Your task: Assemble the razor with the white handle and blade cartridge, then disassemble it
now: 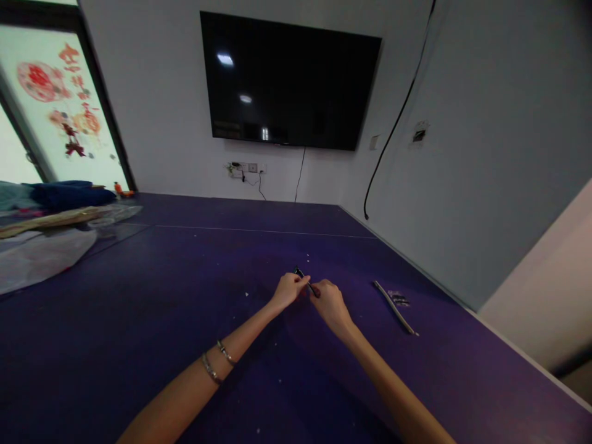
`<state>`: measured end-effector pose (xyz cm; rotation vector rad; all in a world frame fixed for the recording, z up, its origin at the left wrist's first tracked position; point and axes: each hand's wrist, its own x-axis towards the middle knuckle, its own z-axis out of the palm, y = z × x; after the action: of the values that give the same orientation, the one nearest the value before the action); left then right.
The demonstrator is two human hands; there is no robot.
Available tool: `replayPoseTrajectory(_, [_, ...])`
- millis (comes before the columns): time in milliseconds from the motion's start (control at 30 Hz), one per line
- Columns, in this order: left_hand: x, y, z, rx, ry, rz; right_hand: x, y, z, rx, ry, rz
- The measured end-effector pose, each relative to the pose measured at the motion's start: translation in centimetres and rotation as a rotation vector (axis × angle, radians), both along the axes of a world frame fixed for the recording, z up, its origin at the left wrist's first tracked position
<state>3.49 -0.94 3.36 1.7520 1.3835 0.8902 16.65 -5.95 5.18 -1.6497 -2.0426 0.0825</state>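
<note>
Here, holds a thin, dark, stick-like piece [300,272] slantwise between both hands, near the middle of the wide, flat, purple bench [115,320]. Has the left hand [287,288] pinched on the piece, far tip poking out beyond the fingers, and the right hand [329,302] clamped round the near end. Cannot tell whether touching the bench with the piece. Wears two silver-coloured metal bangles [211,370] on the left forearm. Has a pale, slender, rod-like strip [394,308] lying to the right, just beside a small, clear plastic packet [398,299].
</note>
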Motion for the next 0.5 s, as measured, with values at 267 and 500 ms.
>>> replayPoseTrajectory(267, [-0.2, -0.2, 0.1, -0.094, 0.058, 0.034, -1.0, -0.9, -0.2, 0.013, -0.037, 0.031])
replayPoseTrajectory(500, [-0.4, -0.4, 0.7, -0.067, 0.139, 0.037, -1.7, -1.9, -0.4, 0.092, -0.153, 0.079])
